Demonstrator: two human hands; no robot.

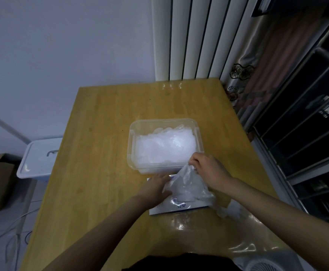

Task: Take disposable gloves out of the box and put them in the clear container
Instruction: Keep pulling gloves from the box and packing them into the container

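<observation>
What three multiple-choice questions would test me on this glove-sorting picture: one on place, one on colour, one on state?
1. Where does the clear container stand?
A) on the tabletop, beyond the glove box
B) on the floor
C) on a chair

2. What colour is the tabletop?
A) black
B) yellowish wood
C) red

3. What is the right hand doing?
A) hanging idle
B) pinching a clear glove
C) holding a cup

Answers: 1 A, it sits farther from the person than the box; 2 B, the wood looks yellow-brown; 3 B, its fingertips pinch the thin film raised above the box.
</observation>
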